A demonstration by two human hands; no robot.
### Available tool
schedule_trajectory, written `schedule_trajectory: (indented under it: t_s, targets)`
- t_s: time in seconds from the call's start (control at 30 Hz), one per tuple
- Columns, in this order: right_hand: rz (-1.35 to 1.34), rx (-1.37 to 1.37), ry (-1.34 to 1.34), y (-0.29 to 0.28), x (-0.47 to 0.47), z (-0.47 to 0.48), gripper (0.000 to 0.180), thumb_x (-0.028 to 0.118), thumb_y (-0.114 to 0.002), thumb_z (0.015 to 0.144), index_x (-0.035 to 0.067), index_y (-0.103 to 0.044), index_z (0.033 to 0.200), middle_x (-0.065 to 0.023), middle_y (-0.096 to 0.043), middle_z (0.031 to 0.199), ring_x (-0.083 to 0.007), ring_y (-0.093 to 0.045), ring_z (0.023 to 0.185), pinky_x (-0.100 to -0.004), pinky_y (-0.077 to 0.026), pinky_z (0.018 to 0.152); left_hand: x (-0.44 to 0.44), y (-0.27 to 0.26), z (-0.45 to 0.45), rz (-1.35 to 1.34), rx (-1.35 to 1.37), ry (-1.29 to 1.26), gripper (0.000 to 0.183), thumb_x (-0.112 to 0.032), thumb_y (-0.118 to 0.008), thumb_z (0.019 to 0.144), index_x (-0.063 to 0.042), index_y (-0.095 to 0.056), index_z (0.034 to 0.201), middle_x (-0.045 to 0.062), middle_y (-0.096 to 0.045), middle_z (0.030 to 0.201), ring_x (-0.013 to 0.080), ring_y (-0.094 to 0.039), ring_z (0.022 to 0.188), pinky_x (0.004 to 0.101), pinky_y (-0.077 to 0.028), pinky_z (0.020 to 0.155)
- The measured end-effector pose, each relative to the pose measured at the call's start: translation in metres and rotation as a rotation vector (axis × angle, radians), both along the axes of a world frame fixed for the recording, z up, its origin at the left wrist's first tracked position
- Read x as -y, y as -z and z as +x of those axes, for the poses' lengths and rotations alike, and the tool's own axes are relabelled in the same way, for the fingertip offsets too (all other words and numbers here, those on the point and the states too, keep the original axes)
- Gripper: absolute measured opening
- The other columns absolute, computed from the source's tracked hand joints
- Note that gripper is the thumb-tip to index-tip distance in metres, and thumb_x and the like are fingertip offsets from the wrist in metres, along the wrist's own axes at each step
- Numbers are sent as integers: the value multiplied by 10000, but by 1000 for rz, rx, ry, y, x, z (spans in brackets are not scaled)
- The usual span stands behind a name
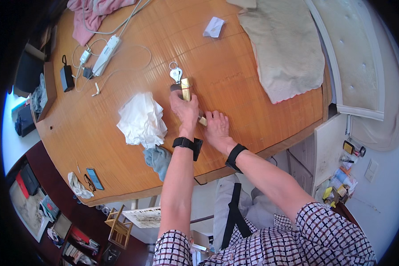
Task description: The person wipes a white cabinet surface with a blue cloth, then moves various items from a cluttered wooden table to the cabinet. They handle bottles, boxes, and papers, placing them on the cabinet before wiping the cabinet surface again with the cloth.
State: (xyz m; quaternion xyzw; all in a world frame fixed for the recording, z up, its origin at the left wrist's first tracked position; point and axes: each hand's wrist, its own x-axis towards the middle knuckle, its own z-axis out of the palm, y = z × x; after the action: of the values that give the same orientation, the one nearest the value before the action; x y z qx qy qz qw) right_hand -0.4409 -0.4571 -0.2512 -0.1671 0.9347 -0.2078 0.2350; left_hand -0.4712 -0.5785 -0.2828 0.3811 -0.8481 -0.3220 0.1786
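My left hand (pixel 185 108) curls, palm down, around the near end of a narrow gold box (pixel 186 89) on the wooden table. A dark brown piece (pixel 176 87) shows beside the box at my fingertips; the rest of it is hidden. Just beyond lies a silver folding nail clipper or similar key-ring tool (pixel 176 74), its ring pointing away from me. My right hand (pixel 217 128) rests low over the table with bent fingers. Against its thumb side is a small dark object with a gold end (pixel 202 120), partly covered by the hands.
Left of my hands lie crumpled white paper (pixel 143 119) and a blue-grey cloth (pixel 158 161). A power strip (pixel 107 55) with cables is farther left. Phone (pixel 95 179) and glasses (pixel 89 183) sit near the front edge. A beige cloth (pixel 286 50) covers the right; a folded paper (pixel 214 27) lies beyond.
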Motion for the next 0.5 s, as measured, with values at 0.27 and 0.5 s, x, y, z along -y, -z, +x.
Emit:
schedule_trajectory:
  t_s: [0.27,0.5]
  targets:
    - [15,18,0,12,-57,-17,344,36,-643,699,73,-558,1030,-167,-539,990,-350,-568,918,-463,-457,779,-1,-9,-3,495,-68,-101,313,-109,-710,687,8,-522,908,102,-584,768,199,-567,652,328,-478,634]
    - [-256,391,396,2,-87,-47,220,72,-657,693,45,-629,910,-87,-645,799,-196,-634,722,-324,-507,666,8,-45,11,1191,-399,-224,201,-37,-610,771,-76,-510,940,7,-555,750,73,-516,555,205,-339,397]
